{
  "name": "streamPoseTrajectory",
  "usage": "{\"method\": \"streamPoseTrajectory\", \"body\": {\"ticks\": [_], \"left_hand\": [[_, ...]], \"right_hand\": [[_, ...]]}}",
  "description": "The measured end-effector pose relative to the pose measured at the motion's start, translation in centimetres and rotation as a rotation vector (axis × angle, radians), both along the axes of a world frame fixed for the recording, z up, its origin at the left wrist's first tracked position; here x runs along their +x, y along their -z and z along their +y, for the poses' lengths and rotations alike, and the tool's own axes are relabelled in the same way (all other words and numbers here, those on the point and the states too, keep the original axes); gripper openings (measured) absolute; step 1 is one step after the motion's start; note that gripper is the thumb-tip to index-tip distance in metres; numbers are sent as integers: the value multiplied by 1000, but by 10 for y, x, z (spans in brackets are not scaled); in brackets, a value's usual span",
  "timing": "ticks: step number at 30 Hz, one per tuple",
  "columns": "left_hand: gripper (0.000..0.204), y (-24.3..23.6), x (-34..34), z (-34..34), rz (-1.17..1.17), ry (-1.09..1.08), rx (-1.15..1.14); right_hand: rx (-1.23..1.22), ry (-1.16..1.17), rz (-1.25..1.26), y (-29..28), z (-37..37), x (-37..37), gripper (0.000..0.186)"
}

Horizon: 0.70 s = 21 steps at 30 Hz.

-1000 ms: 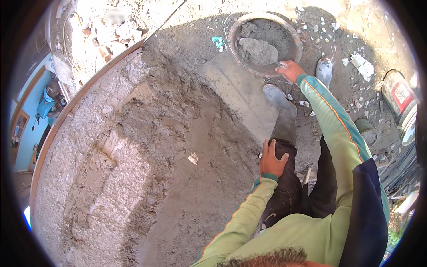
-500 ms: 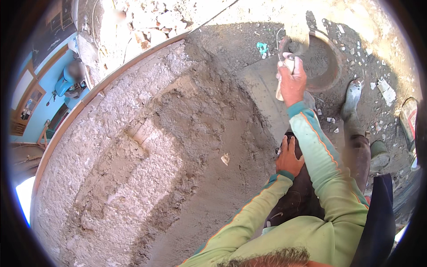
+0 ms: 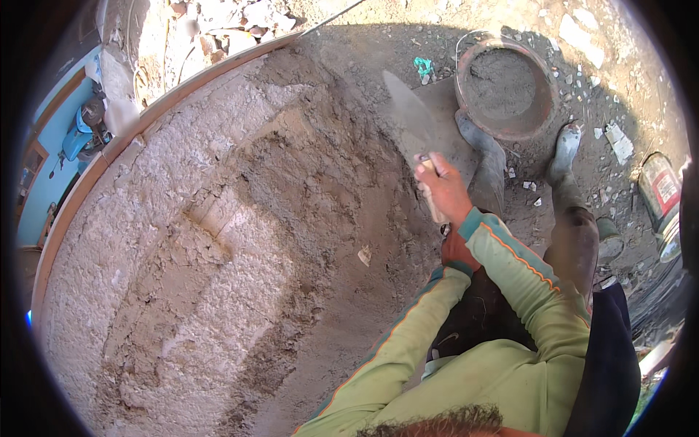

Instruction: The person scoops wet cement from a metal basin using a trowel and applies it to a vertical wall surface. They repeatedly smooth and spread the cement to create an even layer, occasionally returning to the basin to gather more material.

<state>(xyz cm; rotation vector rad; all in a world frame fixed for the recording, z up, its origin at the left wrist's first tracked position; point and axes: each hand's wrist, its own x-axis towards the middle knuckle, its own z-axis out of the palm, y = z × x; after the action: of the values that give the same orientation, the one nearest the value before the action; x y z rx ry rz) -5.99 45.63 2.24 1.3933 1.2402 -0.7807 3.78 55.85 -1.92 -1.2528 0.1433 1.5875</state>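
Note:
My right hand [image 3: 448, 189] is closed round the handle of a pointed trowel [image 3: 433, 198]. Its blade, smeared by motion, points away from me beside the rough wall surface [image 3: 320, 218], which is partly coated with wet grey-brown mortar. Whether the blade carries mortar, I cannot make out. My left hand [image 3: 459, 251] is at my knee, just below the right one, which hides its fingers. Beyond my boots stands a round bucket [image 3: 542, 109] holding grey mortar [image 3: 501, 82].
A wooden strip [image 3: 156, 120] borders the wall's far left side. Broken rubble [image 3: 247, 22] lies beyond it. A green scrap [image 3: 422, 67] is near the bucket. A tin can [image 3: 661, 188] stands at the right among scattered chips.
My right hand has drawn the trowel from over the bucket back toward me and left, near the wall. My left hand's fingers, earlier spread on the knee, are now covered.

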Motion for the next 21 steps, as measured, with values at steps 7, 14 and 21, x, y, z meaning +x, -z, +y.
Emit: {"method": "streamPoseTrajectory", "body": {"ticks": [7, 14, 21], "left_hand": [[81, -20, 40, -20, 159, 51, 209], [79, -14, 54, -43, 184, 71, 223], [79, -18, 68, -52, 221, 126, 243]], "right_hand": [[-324, -938, -1235, 265, -130, 186, 41], [-270, -877, -580, 307, -115, 159, 53], [-28, -621, -211, 250, -166, 187, 55]]}}
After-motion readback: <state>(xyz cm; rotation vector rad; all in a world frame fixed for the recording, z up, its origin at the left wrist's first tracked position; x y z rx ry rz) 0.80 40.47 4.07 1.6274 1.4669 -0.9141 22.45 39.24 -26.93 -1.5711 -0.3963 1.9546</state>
